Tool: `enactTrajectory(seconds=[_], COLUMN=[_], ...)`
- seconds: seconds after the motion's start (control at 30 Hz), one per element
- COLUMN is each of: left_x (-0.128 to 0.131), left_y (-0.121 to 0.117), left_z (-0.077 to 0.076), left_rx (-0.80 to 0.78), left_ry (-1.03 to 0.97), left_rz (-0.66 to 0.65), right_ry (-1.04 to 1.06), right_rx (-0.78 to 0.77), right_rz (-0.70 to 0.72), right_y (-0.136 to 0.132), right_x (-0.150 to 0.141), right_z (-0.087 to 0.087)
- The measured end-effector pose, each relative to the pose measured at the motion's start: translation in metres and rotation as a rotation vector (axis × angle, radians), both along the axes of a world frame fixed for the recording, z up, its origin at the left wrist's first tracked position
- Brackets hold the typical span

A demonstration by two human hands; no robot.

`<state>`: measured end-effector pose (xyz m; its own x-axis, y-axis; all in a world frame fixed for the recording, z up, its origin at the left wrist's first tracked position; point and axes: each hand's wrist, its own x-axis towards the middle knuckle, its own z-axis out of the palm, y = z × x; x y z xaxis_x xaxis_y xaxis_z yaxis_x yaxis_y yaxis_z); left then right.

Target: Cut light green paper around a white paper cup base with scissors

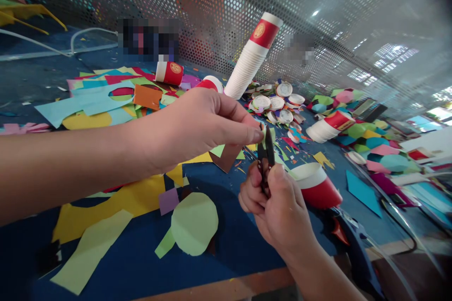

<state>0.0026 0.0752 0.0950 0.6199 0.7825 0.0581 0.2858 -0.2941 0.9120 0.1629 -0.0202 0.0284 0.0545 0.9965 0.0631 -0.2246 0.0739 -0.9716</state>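
Forward from right grip (277,200), scissors (270,148), paper (273,135) in left fingertips (256,135)

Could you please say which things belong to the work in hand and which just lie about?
In work:
dark metal scissors, right hand
small pale green paper piece, left hand

Apparently lying about:
tall red and white paper cup stack
flat blue paper piece

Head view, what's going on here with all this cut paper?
The person's right hand holds black scissors, and the left hand seems to pinch a small green scrap beside the blades. A green disc lies on the table, a red cup is near the right hand, and stacked cups stand behind.
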Motion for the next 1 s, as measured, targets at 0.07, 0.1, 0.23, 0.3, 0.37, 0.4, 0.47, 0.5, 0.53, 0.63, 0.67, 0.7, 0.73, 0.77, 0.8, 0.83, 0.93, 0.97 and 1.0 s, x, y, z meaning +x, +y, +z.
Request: enactTrajectory(seconds=[0.07, 0.1, 0.23, 0.3, 0.37, 0.4, 0.47, 0.5, 0.53, 0.63, 0.67, 0.7, 0.73, 0.77, 0.8, 0.83, 0.93, 0.97, 1.0], left_x=[0.0, -0.001, -0.001, 0.0, 0.0, 0.0, 0.0, -0.001, -0.002, -0.007, -0.009, -0.01, -0.012, -0.013, -0.013, -0.013, -0.009, -0.007, -0.004], left_y=[0.0, 0.0, 0.0, 0.0, -0.001, -0.001, 0.0, 0.001, 0.002, 0.009, 0.011, 0.013, 0.016, 0.017, 0.019, 0.02, 0.02, 0.02, 0.019], left_z=[0.0, -0.001, 0.0, 0.0, 0.0, 0.0, 0.0, 0.0, 0.0, 0.004, 0.005, 0.006, 0.007, 0.007, 0.007, 0.005, -0.006, -0.011, -0.016], left_rx=[-0.021, -0.028, -0.035, -0.046, -0.061, -0.06, -0.04, -0.023, -0.006, 0.005, -0.011, -0.038, -0.069, -0.099, -0.124, -0.138, -0.133, -0.125, -0.116], left_ry=[-0.024, -0.033, -0.037, -0.048, -0.051, -0.049, -0.037, -0.031, -0.03, -0.03, -0.017, 0.013, 0.062, 0.125, 0.188, 0.247, 0.397, 0.44, 0.476], left_rz=[-0.006, -0.011, -0.021, -0.014, -0.01, -0.011, -0.018, -0.017, -0.015, -0.04, -0.079, -0.137, -0.205, -0.273, -0.331, -0.37, -0.377, -0.359, -0.345], right_ry=[0.016, 0.022, 0.015, 0.0, -0.008, -0.008, -0.001, 0.0, -0.001, -0.016, -0.023, -0.028, -0.031, -0.033, -0.033, -0.033, -0.028, -0.027, -0.028], right_rx=[0.002, 0.004, 0.011, 0.005, -0.008, -0.014, -0.014, -0.01, -0.003, 0.018, 0.021, 0.026, 0.033, 0.043, 0.057, 0.07, 0.079, 0.077, 0.074], right_rz=[0.007, 0.008, -0.001, 0.013, 0.03, 0.034, 0.021, 0.011, 0.002, -0.025, -0.035, -0.056, -0.089, -0.129, -0.174, -0.216, -0.283, -0.289, -0.294], right_y=[0.0, 0.0, 0.0, 0.0, 0.0, 0.0, -0.002, -0.003, -0.005, -0.009, -0.01, -0.011, -0.011, -0.012, -0.011, -0.011, -0.011, -0.011, -0.011], right_x=[0.0, 0.0, 0.0, 0.0, 0.0, 0.0, 0.001, 0.001, 0.002, 0.007, 0.009, 0.01, 0.011, 0.012, 0.012, 0.011, 0.008, 0.007, 0.007], right_z=[0.0, -0.001, -0.001, -0.001, 0.001, 0.002, 0.004, 0.005, 0.006, 0.008, 0.009, 0.009, 0.01, 0.011, 0.012, 0.013, 0.014, 0.014, 0.014])
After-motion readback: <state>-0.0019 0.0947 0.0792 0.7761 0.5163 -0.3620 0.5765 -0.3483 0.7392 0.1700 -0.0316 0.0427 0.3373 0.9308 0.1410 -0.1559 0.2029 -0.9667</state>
